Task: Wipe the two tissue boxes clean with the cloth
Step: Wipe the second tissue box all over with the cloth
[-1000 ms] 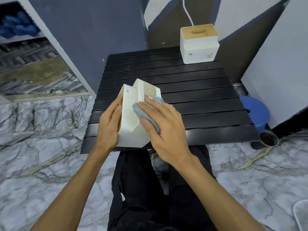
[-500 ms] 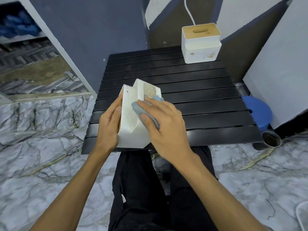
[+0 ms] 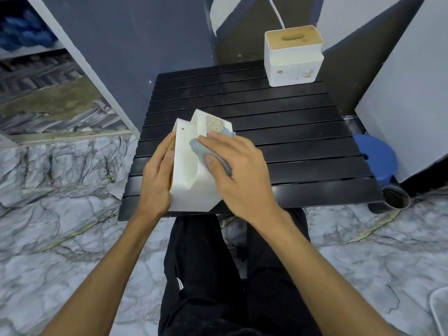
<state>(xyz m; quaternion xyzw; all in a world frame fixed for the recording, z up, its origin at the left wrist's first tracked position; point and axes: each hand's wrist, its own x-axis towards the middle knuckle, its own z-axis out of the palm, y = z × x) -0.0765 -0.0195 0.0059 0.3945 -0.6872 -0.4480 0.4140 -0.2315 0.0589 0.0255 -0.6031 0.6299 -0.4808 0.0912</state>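
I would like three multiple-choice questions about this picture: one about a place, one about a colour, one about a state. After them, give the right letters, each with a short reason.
1. Where does the second tissue box, the one with the wooden lid, stand?
A. At the far right corner of the black slatted table
B. On the floor
C. On the person's lap

2. What colour is the cloth?
A. Red
B. Blue-grey
C. Yellow

3. In what state is the near tissue box?
A. Upright and untouched
B. Tipped over and held
C. Stacked on the other box

Answers:
1 A: it stands upright at the table's far right corner.
2 B: blue-grey fabric shows under the right hand.
3 B: the left hand holds its side while the right hand presses the cloth on it.
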